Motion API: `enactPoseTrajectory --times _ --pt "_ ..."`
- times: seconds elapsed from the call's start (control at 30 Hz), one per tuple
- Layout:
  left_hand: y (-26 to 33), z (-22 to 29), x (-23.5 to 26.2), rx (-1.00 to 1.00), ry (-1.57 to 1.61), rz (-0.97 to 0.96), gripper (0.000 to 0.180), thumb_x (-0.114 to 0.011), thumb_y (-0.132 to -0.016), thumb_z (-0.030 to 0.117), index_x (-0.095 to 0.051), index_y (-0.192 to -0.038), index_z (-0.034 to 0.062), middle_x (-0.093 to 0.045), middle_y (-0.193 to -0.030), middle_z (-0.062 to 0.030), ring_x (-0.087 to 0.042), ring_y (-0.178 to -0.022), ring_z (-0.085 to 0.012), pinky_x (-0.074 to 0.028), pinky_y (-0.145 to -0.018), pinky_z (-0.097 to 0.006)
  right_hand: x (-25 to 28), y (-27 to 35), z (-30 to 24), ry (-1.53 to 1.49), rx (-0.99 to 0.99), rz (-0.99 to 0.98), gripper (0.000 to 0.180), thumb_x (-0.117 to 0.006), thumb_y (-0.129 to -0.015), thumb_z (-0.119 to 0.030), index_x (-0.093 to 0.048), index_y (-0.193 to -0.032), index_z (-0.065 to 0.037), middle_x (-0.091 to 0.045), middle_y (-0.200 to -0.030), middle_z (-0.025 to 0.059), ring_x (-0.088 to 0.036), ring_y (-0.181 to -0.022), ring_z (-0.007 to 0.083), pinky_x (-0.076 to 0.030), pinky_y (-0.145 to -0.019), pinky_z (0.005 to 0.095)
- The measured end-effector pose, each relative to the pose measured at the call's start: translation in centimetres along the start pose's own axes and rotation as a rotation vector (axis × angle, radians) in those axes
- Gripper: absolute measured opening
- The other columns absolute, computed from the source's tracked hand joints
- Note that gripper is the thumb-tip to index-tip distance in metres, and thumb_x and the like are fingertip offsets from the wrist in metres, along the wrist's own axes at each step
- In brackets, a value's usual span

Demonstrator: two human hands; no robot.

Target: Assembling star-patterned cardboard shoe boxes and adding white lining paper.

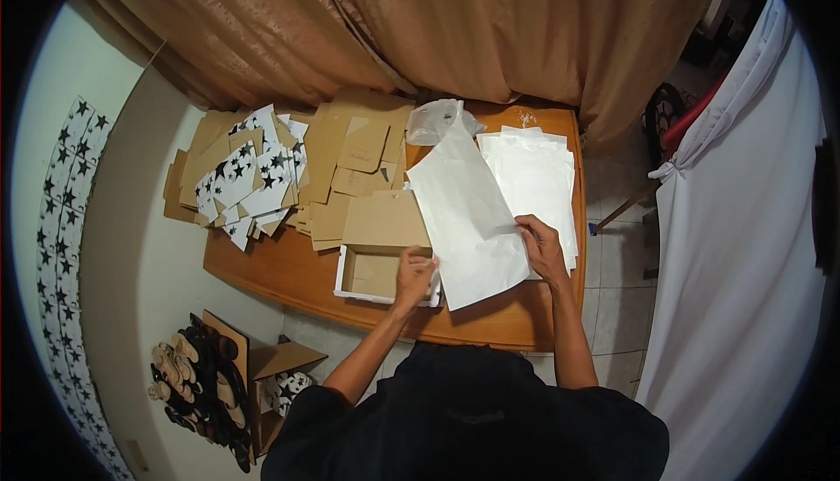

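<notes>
A large white sheet of paper (477,227) is held up tilted over the table, between my two hands. My right hand (542,247) grips its right edge, thumb and fingers closed on it. At the sheet's lower left edge, my left hand (414,278) is closed, its fingertips pinching the paper beside the box. An open cardboard box (372,273), brown inside with white outer sides, stands just left of the sheet with its lid flap (381,219) raised. The sheet covers part of the box's right end. A stack of white paper sheets (538,175) lies beyond my right hand.
Flattened brown cardboard pieces (328,153) and star-patterned cut pieces (249,170) are heaped on the wooden table's (262,262) left. A clear plastic bag (429,122) lies at the back, near brown curtains (490,26). A shoe rack (232,341) stands lower left; white cloth (726,245) hangs right.
</notes>
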State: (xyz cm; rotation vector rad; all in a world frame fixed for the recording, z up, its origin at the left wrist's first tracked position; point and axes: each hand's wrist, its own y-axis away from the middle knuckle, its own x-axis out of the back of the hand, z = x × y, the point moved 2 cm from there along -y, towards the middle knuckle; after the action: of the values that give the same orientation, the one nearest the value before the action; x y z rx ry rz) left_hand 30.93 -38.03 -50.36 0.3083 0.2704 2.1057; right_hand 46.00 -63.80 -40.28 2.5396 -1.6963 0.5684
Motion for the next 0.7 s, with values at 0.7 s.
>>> enactPoseTrajectory --times 0.7 --pt "-10.3 3.1 24.3 -0.181 0.054 -0.316 0.024 -0.067 -0.095 0.011 -0.067 -0.114 -0.0054 -0.072 -0.099 -0.0080 -0.064 -0.088 -0.0117 -0.051 -0.078 -0.026 -15.2 -0.4 -6.5 0.146 -0.271 -0.132 0.048 -0.076 -0.090 -0.029 -0.061 -0.129 -0.005 -0.072 -0.097 0.0121 -0.066 -0.091 0.0188 -0.053 -0.083 0.0315"
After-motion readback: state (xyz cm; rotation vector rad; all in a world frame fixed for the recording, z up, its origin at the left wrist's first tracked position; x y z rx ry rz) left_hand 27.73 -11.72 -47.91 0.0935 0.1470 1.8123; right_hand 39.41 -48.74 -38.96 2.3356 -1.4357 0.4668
